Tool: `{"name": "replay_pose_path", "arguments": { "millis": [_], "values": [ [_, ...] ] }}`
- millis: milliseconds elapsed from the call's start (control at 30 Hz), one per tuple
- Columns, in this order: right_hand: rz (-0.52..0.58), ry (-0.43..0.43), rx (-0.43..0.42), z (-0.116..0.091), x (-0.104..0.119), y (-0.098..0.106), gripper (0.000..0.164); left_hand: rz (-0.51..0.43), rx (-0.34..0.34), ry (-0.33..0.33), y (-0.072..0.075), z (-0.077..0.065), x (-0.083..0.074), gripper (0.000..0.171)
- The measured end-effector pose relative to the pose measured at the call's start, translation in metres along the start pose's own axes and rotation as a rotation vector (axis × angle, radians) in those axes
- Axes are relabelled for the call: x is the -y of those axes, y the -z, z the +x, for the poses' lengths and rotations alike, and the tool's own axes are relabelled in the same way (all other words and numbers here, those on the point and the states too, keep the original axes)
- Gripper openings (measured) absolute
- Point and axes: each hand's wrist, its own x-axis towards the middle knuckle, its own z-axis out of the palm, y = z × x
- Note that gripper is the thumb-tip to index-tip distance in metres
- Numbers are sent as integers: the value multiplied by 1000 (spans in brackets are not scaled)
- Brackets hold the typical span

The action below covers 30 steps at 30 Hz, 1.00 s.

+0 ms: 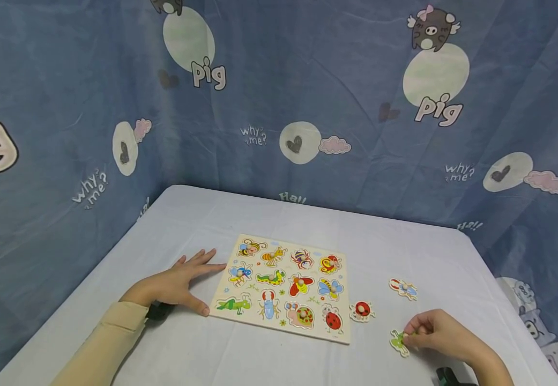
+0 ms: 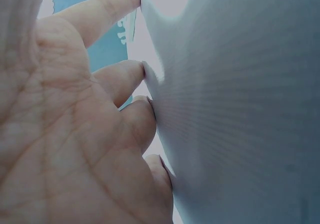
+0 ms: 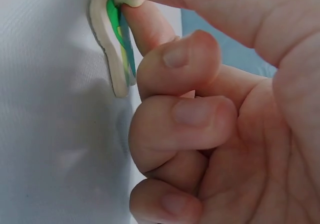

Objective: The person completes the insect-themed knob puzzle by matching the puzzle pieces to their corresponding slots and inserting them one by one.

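A wooden knob puzzle board (image 1: 274, 320) with printed insects lies flat on the table. My left hand (image 1: 182, 284) is spread at its left side, the index finger and thumb reaching the board's edge. In the left wrist view the left hand's fingertips rest on the white cloth. To the right of the board, my right hand (image 1: 440, 338) pinches the green grasshopper puzzle piece (image 1: 397, 342) by its knob, between thumb and index finger. In the right wrist view the grasshopper piece (image 3: 107, 44) stands edge-on near the cloth, the other fingers curled. Whether it touches the cloth, I cannot tell.
A loose ladybug piece (image 1: 363, 311) lies against the board's right edge. Farther right is a loose stag beetle piece (image 1: 403, 288). Several knobbed pieces, such as the caterpillar (image 1: 270, 278), sit in the board. A patterned blue curtain (image 1: 279, 96) hangs behind the white-covered table (image 1: 201, 214).
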Motion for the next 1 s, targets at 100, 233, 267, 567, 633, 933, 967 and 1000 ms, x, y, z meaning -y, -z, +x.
{"name": "replay_pose_path", "arguments": {
  "millis": [100, 233, 267, 567, 633, 933, 967, 1000],
  "values": [
    [-9, -3, -19, -3, -1, 0, 15, -5, 6, -7, -2, 4, -2, 113],
    [-24, -21, -37, -7, -1, 1, 15, -15, 15, -27, -4, 7, -3, 112],
    [-25, -26, -40, -6, 0, 1, 16, -15, 14, -29, -4, 7, -3, 112],
    [13, -9, -56, 3, 4, 0, 18, -35, -2, -45, 0, 2, 2, 111],
    [13, -11, -64, 4, 5, -1, 17, -34, 0, -43, 0, 1, 1, 112],
    [-37, 6, -78, 5, 6, -5, 17, -14, 1, -22, 1, -1, -2, 113],
    [-55, 2, -94, 3, 7, -6, 17, -12, 0, -23, 1, -1, -1, 113],
    [-80, -5, -114, 2, 8, -8, 17, -12, 0, -22, 1, -1, -1, 113]
  ]
}}
